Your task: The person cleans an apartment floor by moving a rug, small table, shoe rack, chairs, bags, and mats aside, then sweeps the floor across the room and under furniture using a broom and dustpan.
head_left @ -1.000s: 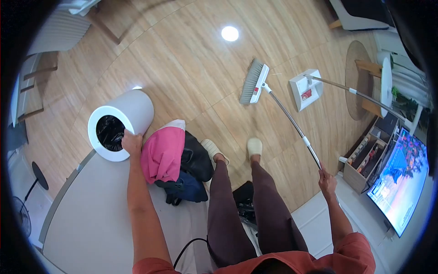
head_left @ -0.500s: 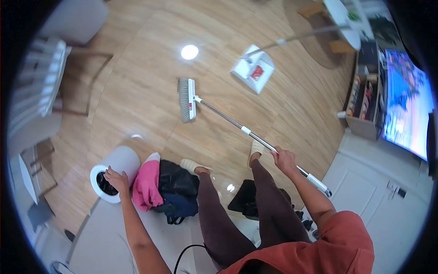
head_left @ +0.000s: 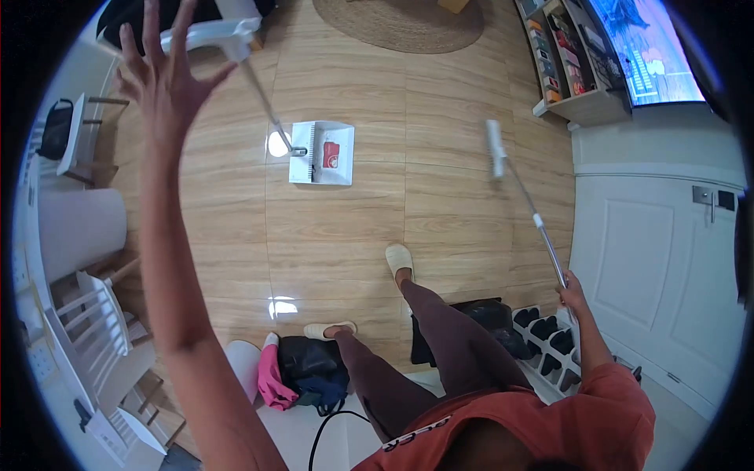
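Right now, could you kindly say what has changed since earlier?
The left hand has let go of the bin and is raised, spread open, near the dustpan handle. The broom has moved from left of the dustpan to its right in view. The right hand still grips the broom; the red patch in the dustpan remains.

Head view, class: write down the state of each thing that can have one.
Left hand: open, spread wide
Right hand: closed around the broom
Broom: held in right hand
Dustpan: on the floor, red item inside
Screen: lit
Door: shut
Slippers: worn
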Available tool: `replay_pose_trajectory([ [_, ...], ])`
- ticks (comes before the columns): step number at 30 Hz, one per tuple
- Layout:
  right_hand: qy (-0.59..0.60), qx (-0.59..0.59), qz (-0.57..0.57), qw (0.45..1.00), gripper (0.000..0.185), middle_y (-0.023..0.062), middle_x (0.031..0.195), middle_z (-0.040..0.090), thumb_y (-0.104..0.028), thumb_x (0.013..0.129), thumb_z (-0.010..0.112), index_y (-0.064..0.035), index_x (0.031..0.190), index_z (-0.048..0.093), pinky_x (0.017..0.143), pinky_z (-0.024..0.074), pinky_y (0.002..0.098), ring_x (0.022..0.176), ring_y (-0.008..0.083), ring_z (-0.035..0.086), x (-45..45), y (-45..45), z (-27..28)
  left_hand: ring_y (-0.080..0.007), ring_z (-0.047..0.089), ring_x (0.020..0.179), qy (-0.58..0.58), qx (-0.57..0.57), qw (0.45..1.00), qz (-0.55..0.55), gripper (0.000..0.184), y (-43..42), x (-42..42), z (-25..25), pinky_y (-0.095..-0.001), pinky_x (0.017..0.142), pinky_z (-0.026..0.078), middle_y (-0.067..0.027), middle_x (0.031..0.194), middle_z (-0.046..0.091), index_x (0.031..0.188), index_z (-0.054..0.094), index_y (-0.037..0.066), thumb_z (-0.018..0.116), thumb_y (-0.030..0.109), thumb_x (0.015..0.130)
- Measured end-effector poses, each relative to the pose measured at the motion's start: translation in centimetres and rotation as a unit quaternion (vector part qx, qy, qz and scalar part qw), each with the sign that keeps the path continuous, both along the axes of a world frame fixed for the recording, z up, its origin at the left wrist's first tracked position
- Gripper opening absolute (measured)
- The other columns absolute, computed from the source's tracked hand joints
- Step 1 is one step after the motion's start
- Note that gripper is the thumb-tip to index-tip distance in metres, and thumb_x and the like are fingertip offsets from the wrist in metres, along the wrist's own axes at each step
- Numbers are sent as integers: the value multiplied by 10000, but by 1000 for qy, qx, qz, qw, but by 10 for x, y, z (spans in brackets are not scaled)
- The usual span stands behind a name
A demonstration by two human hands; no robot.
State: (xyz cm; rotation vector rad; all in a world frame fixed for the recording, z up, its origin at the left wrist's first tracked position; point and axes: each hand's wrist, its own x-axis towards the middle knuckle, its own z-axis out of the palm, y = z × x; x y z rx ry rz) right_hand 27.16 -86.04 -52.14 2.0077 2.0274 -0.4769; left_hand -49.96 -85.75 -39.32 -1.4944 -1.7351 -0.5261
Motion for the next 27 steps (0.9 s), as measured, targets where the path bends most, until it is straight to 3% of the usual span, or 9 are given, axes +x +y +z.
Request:
replay_pose_trajectory([
  [2, 264, -212, -317, 886, 139, 36, 478, 422, -208, 824, 471, -72, 799, 454, 317, 323, 303, 329, 141, 385, -2, 34, -40, -338, 294, 1205, 45, -46, 997, 49, 890, 50, -5, 16, -548, 942, 255, -48, 1341, 336, 1300, 350, 290, 753, 480, 529],
  [3, 292, -133, -379, 868, 138, 29, 448, 377, -156, 815, 431, -67, 709, 425, 311, 309, 307, 316, 146, 335, -32, 49, -59, -338, 294, 1205, 51, -52, 996, 49, 890, 63, -20, 13, -548, 942, 255, -48, 1341, 336, 1300, 350, 290, 753, 480, 529],
  [5, 90, -153, -233, 956, 171, 65, 499, 467, -73, 776, 441, -34, 618, 491, 340, 331, 337, 369, 189, 433, 9, 107, -200, -288, 452, 1098, -182, -350, 919, -5, 766, 80, -55, 4, -477, 939, 301, -74, 1180, 508, 1244, 441, 226, 736, 460, 577],
  [6, 281, -21, -389, 877, 258, 81, 445, 440, -136, 759, 445, -44, 518, 458, 330, 306, 350, 349, 197, 431, -63, 116, -166, -248, 541, 957, -87, -319, 943, -13, 574, 77, -36, 11, -528, 851, 303, -69, 919, 624, 1076, 580, 178, 690, 503, 615],
  [9, 306, -59, -365, 877, 246, 109, 508, 504, -150, 767, 481, -16, 560, 490, 351, 379, 373, 382, 235, 495, -141, 141, -210, -262, 580, 828, -44, -424, 904, 31, 542, 64, -13, 24, -392, 724, 426, -105, 775, 627, 966, 619, 90, 668, 519, 637],
  [11, 183, -1, -191, 964, 159, 166, 642, 559, -159, 798, 453, -16, 770, 517, 414, 442, 399, 472, 290, 560, -185, 138, -239, -270, 599, 661, -79, -455, 886, 50, 524, 29, 13, 24, -362, 588, 454, -120, 692, 617, 931, 621, 70, 668, 510, 650],
  [14, 258, -59, -215, 940, 294, 204, 742, 597, -164, 827, 411, -29, 1081, 470, 492, 486, 408, 559, 303, 604, -273, 138, -202, -302, 596, 584, -189, -457, 851, 176, 454, -41, 50, 36, -370, 514, 448, -151, 641, 590, 912, 616, 65, 675, 452, 683],
  [16, 272, -126, -142, 943, 396, 255, 893, 564, -158, 805, 426, -131, 1198, 385, 761, 455, 450, 844, 374, 577, -307, 140, -199, -317, 596, 610, -166, -414, 881, 159, 401, -101, 50, 32, -369, 519, 449, -175, 647, 581, 872, 624, 58, 676, 416, 699],
  [27, 158, -283, 227, 918, 510, 251, 967, 563, -169, 836, 361, -119, 1327, 231, 772, 424, 483, 914, 394, 545, -393, 16, -162, -142, 568, 539, -423, -207, 778, 415, 293, -321, 125, 34, -300, 513, 438, -117, 658, 626, 854, 640, 13, 645, 293, 768],
])
